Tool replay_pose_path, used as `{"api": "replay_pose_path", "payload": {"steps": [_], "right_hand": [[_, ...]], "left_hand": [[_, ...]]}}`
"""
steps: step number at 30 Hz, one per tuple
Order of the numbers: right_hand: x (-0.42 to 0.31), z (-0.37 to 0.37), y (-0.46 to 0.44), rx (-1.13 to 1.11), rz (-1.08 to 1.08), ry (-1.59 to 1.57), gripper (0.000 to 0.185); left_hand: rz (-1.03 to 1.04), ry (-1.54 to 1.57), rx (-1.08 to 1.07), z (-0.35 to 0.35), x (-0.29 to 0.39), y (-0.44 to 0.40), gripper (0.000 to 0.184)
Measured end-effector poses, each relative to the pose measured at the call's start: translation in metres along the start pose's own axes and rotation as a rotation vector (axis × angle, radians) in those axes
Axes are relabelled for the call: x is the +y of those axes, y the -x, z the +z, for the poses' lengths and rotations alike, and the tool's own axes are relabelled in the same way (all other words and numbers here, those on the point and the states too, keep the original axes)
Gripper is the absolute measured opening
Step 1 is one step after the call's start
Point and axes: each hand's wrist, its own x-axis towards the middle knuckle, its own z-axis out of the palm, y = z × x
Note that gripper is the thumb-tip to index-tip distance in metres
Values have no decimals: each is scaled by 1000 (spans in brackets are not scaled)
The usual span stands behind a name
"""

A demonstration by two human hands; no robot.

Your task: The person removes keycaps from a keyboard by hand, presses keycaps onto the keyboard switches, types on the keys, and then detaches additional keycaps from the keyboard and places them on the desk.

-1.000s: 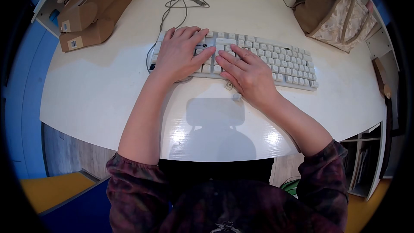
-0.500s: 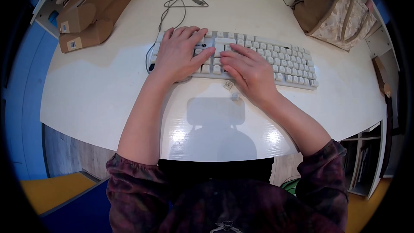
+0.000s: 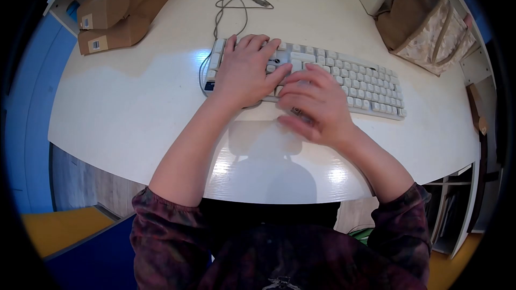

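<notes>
A pale keyboard (image 3: 371,88) lies across the white desk, set at a slight tilt. My left hand (image 3: 247,70) rests spread over its left end, the fingertips at the far edge and the thumb pointing right. My right hand (image 3: 320,102) hovers by the keyboard's near edge, fingers apart and a little smeared by motion. Between its fingers and thumb shows a small loose keycap (image 3: 295,111) on the desk; I see no firm grip on it. The keys beneath both hands are hidden.
A grey cable (image 3: 244,5) lies looped behind the keyboard. Brown cardboard boxes (image 3: 121,29) stand at the back left. A brown bag with a patterned front (image 3: 427,35) sits at the back right. The desk's curved front edge (image 3: 279,202) runs close to my body.
My right hand has come off the keys toward me, over the loose keycap, and its fingers have spread. The left hand stays on the keyboard. The whole view has shifted slightly.
</notes>
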Motion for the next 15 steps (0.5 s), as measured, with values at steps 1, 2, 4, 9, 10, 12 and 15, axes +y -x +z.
{"api": "replay_pose_path", "payload": {"steps": [1,2,4,9,10,12,15], "right_hand": [[7,-1,0,33,29,4,30],[11,-1,1,66,59,8,31],[13,1,3,59,139,30,32],[14,3,7,22,201,34,32],[13,2,6,15,199,32,31],[15,2,7,11,166,72,30],[18,8,12,18,100,182,28]], "left_hand": [[-2,14,3,0,0,1,53],[-12,77,7,-1,-2,1,53],[-31,203,16,-5,-8,-3,55],[-198,149,57,-17,-44,-7,47],[-243,222,-6,-17,-51,-8,46],[-276,375,-52,-13,-64,-11,44],[-252,576,-20,-5,-73,-12,40]]}}
